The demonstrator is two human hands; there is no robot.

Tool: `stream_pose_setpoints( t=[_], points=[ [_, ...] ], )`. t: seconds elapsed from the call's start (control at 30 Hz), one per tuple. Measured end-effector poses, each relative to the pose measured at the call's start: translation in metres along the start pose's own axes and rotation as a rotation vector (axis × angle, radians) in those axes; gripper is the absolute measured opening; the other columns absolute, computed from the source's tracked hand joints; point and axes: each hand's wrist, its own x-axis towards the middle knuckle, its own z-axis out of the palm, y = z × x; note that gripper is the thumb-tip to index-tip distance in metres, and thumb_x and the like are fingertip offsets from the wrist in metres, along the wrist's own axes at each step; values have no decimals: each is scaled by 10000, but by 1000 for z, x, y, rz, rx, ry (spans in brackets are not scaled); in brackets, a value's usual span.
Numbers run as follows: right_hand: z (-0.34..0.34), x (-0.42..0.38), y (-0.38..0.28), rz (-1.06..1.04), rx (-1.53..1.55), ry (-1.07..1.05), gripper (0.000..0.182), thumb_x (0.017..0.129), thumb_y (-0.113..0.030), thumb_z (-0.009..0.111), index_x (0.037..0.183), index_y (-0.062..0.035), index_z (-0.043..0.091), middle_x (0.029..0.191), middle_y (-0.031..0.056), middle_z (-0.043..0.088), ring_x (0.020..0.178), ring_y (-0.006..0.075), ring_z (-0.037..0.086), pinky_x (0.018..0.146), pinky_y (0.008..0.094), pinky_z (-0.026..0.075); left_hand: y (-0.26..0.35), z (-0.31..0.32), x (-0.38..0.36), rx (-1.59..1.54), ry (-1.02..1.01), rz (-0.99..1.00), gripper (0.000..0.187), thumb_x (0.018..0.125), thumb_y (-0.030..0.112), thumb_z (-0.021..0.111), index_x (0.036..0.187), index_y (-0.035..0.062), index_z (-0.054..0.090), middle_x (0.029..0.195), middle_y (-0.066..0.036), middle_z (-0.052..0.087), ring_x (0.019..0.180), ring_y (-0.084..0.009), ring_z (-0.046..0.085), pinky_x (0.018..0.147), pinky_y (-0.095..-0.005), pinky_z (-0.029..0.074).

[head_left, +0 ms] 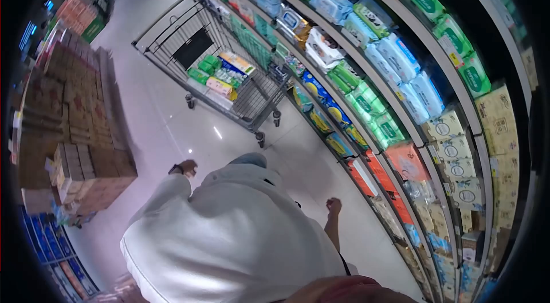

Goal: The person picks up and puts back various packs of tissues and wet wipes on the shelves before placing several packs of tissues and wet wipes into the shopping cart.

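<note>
We see both hands empty: left hand point(187, 166) loosely curled, right hand point(333, 206) fisted beside the shelf point(366, 125); cart point(229, 74) ahead (parked near shelf edge for reach).

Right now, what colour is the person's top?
White, seen best in the head view: the top.

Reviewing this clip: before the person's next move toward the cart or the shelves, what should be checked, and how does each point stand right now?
1. Left hand free: ok, nothing visibly held, a dark band at the wrist.
2. Right hand free: cannot tell, it is closed in a loose fist.
3. Shopping cart within reach: not ok, it stands well ahead of both hands.
4. Room left in the cart: ok, packages cover only part of it.
5. Floor between person and cart unobstructed: ok.
6. Shelves on the right side stocked: ok.
</note>
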Motion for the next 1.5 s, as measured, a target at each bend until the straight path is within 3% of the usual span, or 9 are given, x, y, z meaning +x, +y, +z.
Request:
stream_pose_setpoints(
  t=[0.13, 0.33, 0.4, 0.57, 0.63, 0.9, 1.1, 1.3, 1.5],
  points=[
    [67, 58, -198, -132, 87, -166, 215, 950, -249, 472, 941, -72, 595, 712, 37, 622, 634, 127, 588, 567, 263, 460, 165, 24, -29, -97, 566, 614, 232, 963, 224, 479, 1007, 35, 608, 794, -110, 674, 730, -208, 665, 692, -345, 523],
    [205, 91, -225, -117, -333, -455, 230, 930, -265, 522, 985, -57, 605, 718, 73, 644, 568, 148, 596, 490, 264, 460, 223, 58, -158, -140, -40, 795, 321, 1054, 295, 453, 1193, 59, 620, 959, -36, 665, 899, -134, 634, 808, -300, 518],
    [252, 66, -189, -20, -452, -573, 251, 905, -296, 553, 1021, -82, 616, 783, 76, 671, 655, 172, 634, 583, 318, 517, 140, 49, -123, -505, 1, 589, 383, 1059, 371, 456, 1211, 66, 631, 979, -25, 670, 908, -126, 632, 809, -299, 521],
    [358, -51, -121, 316, -952, -971, 352, 938, -342, 584, 1181, -89, 616, 1066, 98, 708, 921, 233, 701, 783, 396, 557, -194, 85, -53, -297, 924, -53, 272, 953, 272, 497, 1063, 76, 649, 910, -196, 719, 792, -288, 714, 728, -406, 559],
    [391, -111, -121, 400, -931, -1076, 329, 958, -326, 570, 1175, -83, 612, 1077, 97, 703, 944, 237, 701, 798, 398, 557, -270, 109, -97, -857, 587, -522, 320, 945, 246, 440, 1122, 39, 608, 903, -136, 720, 796, -360, 707, 638, -535, 553],
    [450, -123, -59, 257, -915, -986, 293, 949, -298, 569, 1129, -73, 616, 978, 124, 701, 809, 231, 698, 696, 387, 562, -373, 90, -118, -1163, 238, -418, 335, 947, 279, 480, 1166, 50, 590, 963, -149, 718, 800, -289, 725, 650, -454, 561],
    [495, -165, -98, 346, -1088, -931, 259, 955, -267, 538, 1109, -78, 626, 938, 114, 696, 777, 213, 693, 658, 357, 537, -276, -110, -71, -785, 463, -46, 243, 974, 251, 524, 1118, 70, 600, 882, -110, 697, 738, -200, 660, 655, -351, 526],
    [611, -268, -205, -218, -764, -1020, 218, 994, -188, 519, 1066, -24, 644, 866, 72, 667, 748, 155, 684, 663, 301, 527, -62, -340, -108, -112, 829, 639, 188, 970, 97, 517, 1062, 14, 658, 856, -112, 702, 792, -176, 675, 713, -301, 522],
    [702, -265, -273, -447, -612, -815, 155, 985, -109, 526, 1024, -19, 646, 778, 61, 653, 711, 126, 649, 668, 286, 520, 125, -419, -96, -119, 801, 875, 174, 934, 19, 521, 1028, 3, 666, 885, -115, 704, 806, -206, 672, 732, -327, 513]
  ],
)
